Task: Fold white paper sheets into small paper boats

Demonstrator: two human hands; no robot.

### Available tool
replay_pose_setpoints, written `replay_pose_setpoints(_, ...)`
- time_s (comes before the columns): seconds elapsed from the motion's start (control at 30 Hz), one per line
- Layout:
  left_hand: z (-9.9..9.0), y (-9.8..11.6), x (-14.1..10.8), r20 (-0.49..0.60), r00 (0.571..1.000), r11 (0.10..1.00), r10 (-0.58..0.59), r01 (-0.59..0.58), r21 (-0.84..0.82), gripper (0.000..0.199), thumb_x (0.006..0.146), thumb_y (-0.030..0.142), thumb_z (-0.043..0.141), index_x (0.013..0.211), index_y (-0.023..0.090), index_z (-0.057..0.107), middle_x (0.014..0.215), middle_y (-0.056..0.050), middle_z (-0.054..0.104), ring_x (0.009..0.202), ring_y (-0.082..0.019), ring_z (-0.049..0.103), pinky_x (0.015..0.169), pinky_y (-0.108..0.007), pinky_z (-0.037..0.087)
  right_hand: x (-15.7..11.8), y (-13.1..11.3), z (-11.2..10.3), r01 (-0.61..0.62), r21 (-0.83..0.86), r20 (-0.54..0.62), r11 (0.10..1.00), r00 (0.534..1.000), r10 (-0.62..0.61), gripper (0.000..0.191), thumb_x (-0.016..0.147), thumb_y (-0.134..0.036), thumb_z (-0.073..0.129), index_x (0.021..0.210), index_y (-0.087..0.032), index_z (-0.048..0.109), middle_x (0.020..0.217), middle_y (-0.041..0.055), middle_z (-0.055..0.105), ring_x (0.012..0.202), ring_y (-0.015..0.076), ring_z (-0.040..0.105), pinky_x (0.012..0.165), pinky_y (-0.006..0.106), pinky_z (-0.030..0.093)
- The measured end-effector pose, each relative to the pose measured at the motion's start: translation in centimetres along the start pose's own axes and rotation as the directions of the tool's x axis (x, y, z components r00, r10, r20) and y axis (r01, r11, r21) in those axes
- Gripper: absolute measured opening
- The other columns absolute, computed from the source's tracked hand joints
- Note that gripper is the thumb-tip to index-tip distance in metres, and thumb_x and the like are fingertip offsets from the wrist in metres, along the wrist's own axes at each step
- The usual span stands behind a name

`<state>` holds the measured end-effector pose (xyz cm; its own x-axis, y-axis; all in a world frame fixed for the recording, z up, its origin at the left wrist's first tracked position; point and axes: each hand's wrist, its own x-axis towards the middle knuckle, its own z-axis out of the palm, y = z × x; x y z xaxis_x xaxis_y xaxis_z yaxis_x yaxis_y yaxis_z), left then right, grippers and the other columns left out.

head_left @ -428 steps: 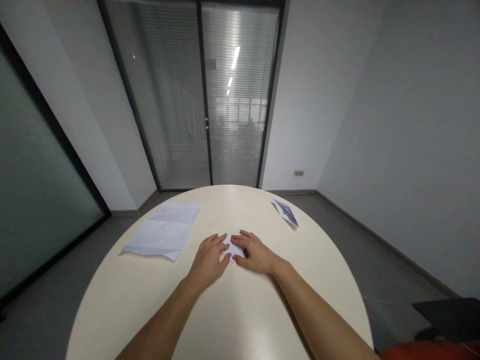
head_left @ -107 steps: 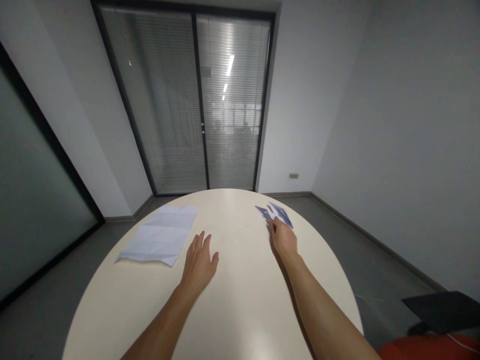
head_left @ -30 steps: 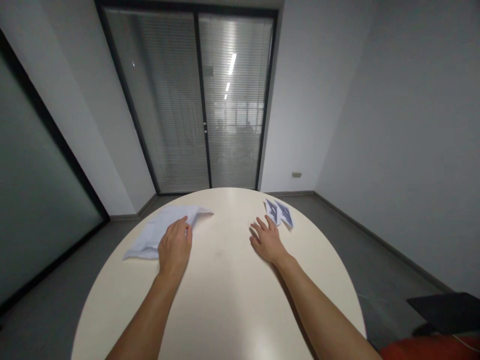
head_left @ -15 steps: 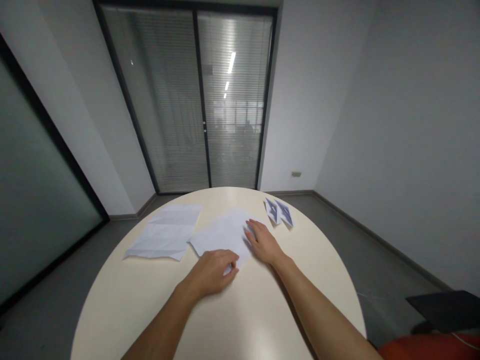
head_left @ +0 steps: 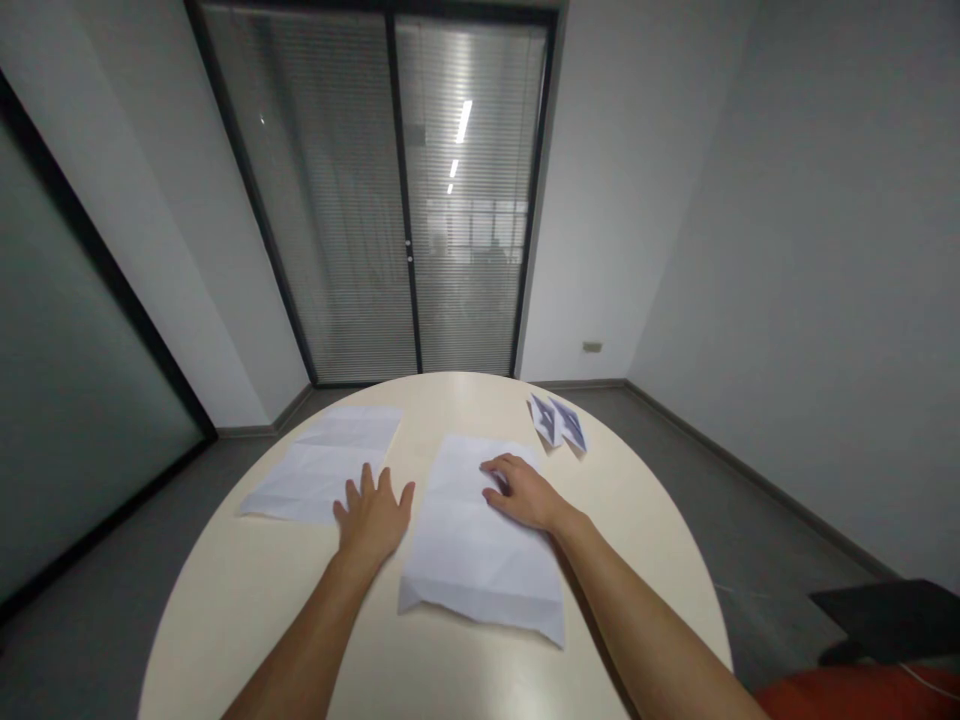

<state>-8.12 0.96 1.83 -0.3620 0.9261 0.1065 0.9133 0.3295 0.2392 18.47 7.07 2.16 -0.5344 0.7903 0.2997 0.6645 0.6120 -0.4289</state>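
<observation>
Sheet lay mid-table, long axis running from near edge to far, right hand upon it.
On the head view I saw the right hand as the nearer, over the sheet's far right part, fingers loosely bent, thumb parted, apparently gripping nothing; its forearm slanted in from the near right of the table. The left hand was just left of the sheet, palm down, empty, fingers splayed over another sheet; I couldn't tell whether they touched it. Two folded papers lay by the far right edge.
</observation>
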Motion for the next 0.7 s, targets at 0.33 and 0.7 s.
replay_pose_setpoints(0.33, -0.2, 1.8, -1.1, -0.062, 0.915, 0.912, 0.399, -0.403, -0.076, 0.058, 0.103, 0.042, 0.038, 0.153, 0.014, 0.045, 0.167, -0.016, 0.031, 0.155, -0.031, 0.027, 0.124, -0.049, 0.026, -0.3, -0.7, 0.8, 0.041, -0.07, 0.141, 0.997, 0.99, -0.031, 0.075, 0.083, -0.059, 0.071, 0.146, -0.019, 0.058, 0.16, 0.0175, 0.042, 0.151, 0.0344, 0.032, 0.124, 0.05, 0.024)
replay_pose_setpoints(0.7, 1.2, 2.5, -2.1, 0.109, 0.766, 0.774, 0.633, -0.628, -0.078, 0.058, 0.103, 0.048, 0.041, 0.153, 0.019, 0.046, 0.164, -0.013, 0.036, 0.155, -0.034, 0.027, 0.126, -0.058, 0.017, 0.1, -1.4, 1.1, -0.125, -0.134, 0.223, 0.983, 0.963, 0.153, 0.085, 0.094, -0.072, 0.046, 0.16, -0.021, 0.035, 0.169, 0.0117, 0.023, 0.157, 0.0349, 0.017, 0.126, 0.056, 0.013)
